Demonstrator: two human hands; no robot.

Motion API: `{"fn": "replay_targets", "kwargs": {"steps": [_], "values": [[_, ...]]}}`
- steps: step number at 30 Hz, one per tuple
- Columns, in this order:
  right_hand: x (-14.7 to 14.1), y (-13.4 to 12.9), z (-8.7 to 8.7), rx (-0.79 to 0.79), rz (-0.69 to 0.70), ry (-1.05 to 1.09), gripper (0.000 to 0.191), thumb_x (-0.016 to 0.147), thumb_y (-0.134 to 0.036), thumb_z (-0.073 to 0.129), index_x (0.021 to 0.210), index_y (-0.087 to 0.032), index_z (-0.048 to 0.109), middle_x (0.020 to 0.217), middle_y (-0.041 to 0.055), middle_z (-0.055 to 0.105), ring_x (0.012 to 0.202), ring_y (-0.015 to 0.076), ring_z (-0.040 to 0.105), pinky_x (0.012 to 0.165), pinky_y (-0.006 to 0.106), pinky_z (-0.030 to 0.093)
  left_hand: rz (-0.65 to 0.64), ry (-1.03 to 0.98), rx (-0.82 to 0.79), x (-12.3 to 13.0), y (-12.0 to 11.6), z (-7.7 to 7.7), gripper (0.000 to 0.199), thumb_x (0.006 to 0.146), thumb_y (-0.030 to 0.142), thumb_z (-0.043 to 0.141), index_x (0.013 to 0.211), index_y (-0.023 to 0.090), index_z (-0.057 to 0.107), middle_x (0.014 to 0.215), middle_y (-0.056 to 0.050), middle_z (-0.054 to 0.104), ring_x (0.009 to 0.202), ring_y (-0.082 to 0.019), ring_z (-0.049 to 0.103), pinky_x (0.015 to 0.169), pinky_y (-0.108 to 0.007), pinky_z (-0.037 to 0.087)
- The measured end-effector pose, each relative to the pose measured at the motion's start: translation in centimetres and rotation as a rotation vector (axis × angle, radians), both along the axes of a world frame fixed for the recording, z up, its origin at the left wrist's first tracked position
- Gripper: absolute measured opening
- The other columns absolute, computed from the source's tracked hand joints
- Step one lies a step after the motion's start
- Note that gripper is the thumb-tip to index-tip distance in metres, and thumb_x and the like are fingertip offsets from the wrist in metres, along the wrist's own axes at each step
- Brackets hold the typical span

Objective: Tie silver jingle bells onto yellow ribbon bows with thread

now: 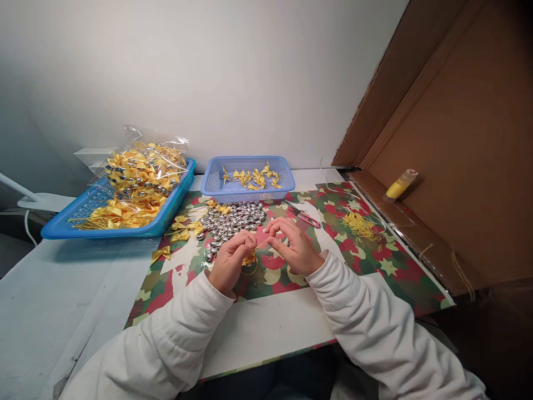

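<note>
Over the middle of the patterned mat, my left hand (233, 260) is closed in a pinch on a thin yellow cord (261, 244). The cord runs taut across to my right hand (295, 248), whose thumb and forefinger pinch its other part. A yellow ribbon bow (249, 259) and a loop of cord hang just below my left fingers, partly hidden by them. Just beyond my left hand lies a heap of shiny silver beads (239, 219). Loose yellow bows (181, 230) with cords lie left of the heap. Pink-handled thread snips (308, 219) rest beyond my right hand.
A small blue basket (247, 195) with several bows stands at the back. At left, a larger blue basket (112, 233) holds bows and a clear bag (145, 166) of beaded bows. Yellow cord scraps (362, 226), a yellow bottle (400, 185) and cardboard (458, 139) are at right.
</note>
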State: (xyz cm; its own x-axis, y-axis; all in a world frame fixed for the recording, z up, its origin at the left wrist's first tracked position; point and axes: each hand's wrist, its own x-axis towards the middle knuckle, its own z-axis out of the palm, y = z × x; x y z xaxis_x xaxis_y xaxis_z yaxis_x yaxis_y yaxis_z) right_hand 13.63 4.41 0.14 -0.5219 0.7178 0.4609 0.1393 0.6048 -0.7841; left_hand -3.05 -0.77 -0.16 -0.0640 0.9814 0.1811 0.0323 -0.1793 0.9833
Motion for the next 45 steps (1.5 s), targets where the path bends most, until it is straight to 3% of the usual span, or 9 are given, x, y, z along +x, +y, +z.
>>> {"fn": "replay_targets", "kwargs": {"steps": [11,18,29,40,45], "values": [[-0.1,0.1,-0.2,-0.173,0.047,0.029,0.022,0.091,-0.038,0.052,0.077,-0.021,0.048,0.093,0.0052,0.060,0.094,0.0190,0.055,0.088,0.035,0.041,0.049,-0.131,-0.082,0.1,-0.1,-0.2,0.026,0.075,0.032,0.053,0.055,0.020,0.041,0.071,-0.001,0.045,0.057,-0.012,0.037,0.046,-0.024,0.030],[-0.3,-0.1,0.0,-0.303,0.108,0.106,0.030,0.089,-0.046,0.054,0.074,-0.021,0.048,0.085,0.0027,0.055,0.085,0.0166,0.052,0.083,0.032,0.041,0.071,-0.190,-0.063,0.2,-0.2,-0.1,0.028,0.075,0.032,0.054,0.054,0.020,0.040,0.071,-0.001,0.044,0.058,-0.012,0.036,0.048,-0.025,0.031],[-0.5,-0.2,0.0,-0.626,0.242,0.212,0.039,0.080,-0.057,0.063,0.075,-0.020,0.048,0.077,-0.0017,0.043,0.064,0.0109,0.037,0.057,0.024,0.034,0.066,-0.335,-0.096,0.5,0.1,0.3,0.032,0.067,0.033,0.060,0.049,0.018,0.038,0.071,-0.001,0.047,0.058,-0.011,0.038,0.052,-0.024,0.033],[-0.7,-0.2,0.1,-0.665,0.261,0.251,0.041,0.078,-0.056,0.066,0.073,-0.020,0.049,0.079,-0.0009,0.043,0.072,0.0123,0.040,0.060,0.024,0.033,0.021,-0.461,-0.174,0.8,0.1,0.8,0.030,0.061,0.035,0.064,0.050,0.018,0.042,0.067,0.000,0.054,0.055,-0.010,0.044,0.053,-0.022,0.038],[-0.7,-0.2,0.1,-0.653,0.267,0.249,0.042,0.077,-0.058,0.066,0.073,-0.019,0.050,0.080,-0.0005,0.047,0.077,0.0129,0.044,0.069,0.026,0.037,-0.009,-0.461,-0.201,0.8,0.1,0.8,0.026,0.062,0.033,0.060,0.052,0.018,0.042,0.066,0.001,0.052,0.058,-0.010,0.045,0.056,-0.023,0.039]]}}
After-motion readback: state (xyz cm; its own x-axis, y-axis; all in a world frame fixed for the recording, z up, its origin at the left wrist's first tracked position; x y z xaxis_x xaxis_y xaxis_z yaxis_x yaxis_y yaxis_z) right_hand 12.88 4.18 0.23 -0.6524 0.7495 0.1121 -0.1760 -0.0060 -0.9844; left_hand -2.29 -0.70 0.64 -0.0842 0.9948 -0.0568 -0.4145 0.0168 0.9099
